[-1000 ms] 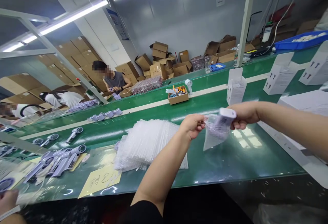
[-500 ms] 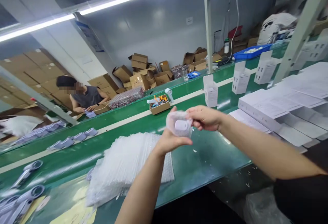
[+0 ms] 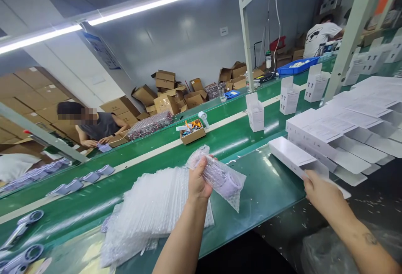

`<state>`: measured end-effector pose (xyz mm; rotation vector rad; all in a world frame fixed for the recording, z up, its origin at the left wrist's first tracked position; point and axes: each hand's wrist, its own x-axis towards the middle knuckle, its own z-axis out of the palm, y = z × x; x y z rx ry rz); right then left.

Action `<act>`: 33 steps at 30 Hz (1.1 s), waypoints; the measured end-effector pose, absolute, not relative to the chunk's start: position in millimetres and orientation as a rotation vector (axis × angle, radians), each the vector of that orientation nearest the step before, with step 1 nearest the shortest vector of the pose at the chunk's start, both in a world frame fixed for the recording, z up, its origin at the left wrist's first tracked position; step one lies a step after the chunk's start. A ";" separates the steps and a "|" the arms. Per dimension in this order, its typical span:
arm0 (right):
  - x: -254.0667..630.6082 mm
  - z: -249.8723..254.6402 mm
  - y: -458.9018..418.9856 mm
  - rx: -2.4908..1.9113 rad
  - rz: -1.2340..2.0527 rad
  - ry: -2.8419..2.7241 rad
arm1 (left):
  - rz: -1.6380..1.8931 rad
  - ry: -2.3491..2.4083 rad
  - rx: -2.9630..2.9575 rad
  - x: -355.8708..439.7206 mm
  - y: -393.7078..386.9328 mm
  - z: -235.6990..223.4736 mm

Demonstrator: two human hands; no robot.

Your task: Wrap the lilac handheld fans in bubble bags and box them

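Note:
My left hand is closed round a bubble-wrap bag with a pale purple device inside, held above the green conveyor belt. My right hand reaches to the right and its fingers pinch the near end of a flat white carton lying at the belt's edge. A stack of empty bubble-wrap bags lies on the belt just left of my left arm.
More flat white cartons are piled at the right; upright white boxes stand along the belt. A small cardboard box of tools sits mid-belt. Purple devices lie at the far left. A person works across the belt; another stands at the back right.
My right hand let go of the bagged device and moved right to the white carton. My left hand now holds the bag alone, lower down. The view swung right.

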<state>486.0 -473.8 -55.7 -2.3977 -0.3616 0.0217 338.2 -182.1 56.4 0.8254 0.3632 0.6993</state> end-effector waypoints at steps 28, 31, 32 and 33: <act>445.1 -21.4 -303.4 -1.489 -0.069 -1.432 | 1.328 0.473 2.544 356.6 -203.4 47.0; 445.0 -22.5 -312.7 -1.469 0.206 -1.301 | 1.000 0.465 2.826 336.2 -199.1 53.4; 445.5 -21.4 -314.1 -1.453 0.307 -1.251 | 0.891 0.448 2.915 328.3 -197.8 55.7; 447.1 -19.1 -314.0 -1.439 0.387 -1.208 | 0.802 0.444 2.980 320.7 -197.3 58.0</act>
